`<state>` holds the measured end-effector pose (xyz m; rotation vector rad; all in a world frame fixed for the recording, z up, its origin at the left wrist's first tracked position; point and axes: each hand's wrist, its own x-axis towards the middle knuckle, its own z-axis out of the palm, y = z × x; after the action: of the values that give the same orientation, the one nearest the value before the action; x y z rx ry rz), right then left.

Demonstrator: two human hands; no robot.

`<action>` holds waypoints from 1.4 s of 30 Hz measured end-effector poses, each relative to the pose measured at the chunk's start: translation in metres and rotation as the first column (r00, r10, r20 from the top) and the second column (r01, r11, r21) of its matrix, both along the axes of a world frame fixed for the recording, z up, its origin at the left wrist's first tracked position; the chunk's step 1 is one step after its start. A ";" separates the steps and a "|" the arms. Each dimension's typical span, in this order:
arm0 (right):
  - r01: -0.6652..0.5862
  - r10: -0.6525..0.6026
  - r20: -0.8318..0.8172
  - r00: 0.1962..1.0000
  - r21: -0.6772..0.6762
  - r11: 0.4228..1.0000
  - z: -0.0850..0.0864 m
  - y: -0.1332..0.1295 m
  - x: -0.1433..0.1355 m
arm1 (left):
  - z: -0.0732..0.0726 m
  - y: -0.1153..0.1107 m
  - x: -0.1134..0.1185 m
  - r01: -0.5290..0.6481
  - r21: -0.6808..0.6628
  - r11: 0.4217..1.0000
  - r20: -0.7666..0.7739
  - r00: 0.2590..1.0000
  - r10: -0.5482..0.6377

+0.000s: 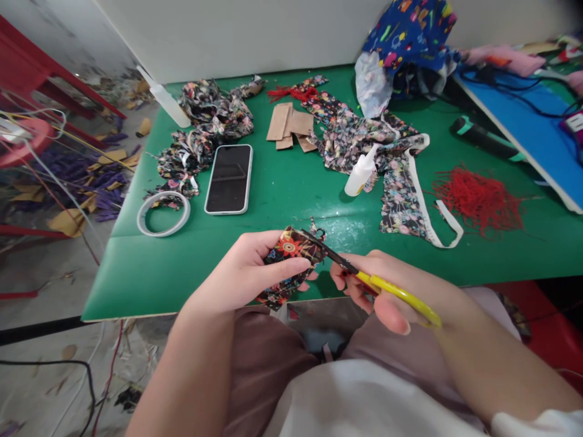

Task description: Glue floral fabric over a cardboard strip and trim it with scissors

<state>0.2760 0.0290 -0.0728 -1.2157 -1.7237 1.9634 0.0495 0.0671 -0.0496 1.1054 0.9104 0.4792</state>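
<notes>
My left hand (255, 267) pinches a dark floral fabric piece (289, 250) between thumb and fingers, over the front edge of the green table. My right hand (378, 282) grips a pair of scissors (396, 292) with yellow handles and dark blades. The blades lie along the fabric's upper edge, next to the left fingers; whether they are cutting into it I cannot tell. A small dark scrap (317, 229) shows just beyond the blade tips.
Around the hands lie a phone (229, 179), a tape roll (141, 221), a glue bottle (361, 174), cardboard pieces (285, 124), red threads (478, 199) and white-edged floral fabric (401, 203). Crumpled fabric (214, 109) and another bottle (167, 104) sit back left. A blue board (528, 130) stands right.
</notes>
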 end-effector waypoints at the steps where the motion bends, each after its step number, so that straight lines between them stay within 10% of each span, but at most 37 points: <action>1: -0.002 0.002 -0.018 1.000 -0.007 1.000 -0.003 -0.001 0.001 | 0.000 0.000 0.000 0.000 0.001 1.000 -0.004 1.000 0.000; 42: -0.008 -0.011 0.080 0.997 0.231 0.973 0.012 0.002 -0.011 | -0.002 -0.001 0.002 0.100 0.072 0.992 -0.076 0.993 -0.095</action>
<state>0.2648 0.0312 -0.0610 -1.2266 -1.9262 1.6760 0.0512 0.0666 -0.0519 1.2371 0.9025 0.3978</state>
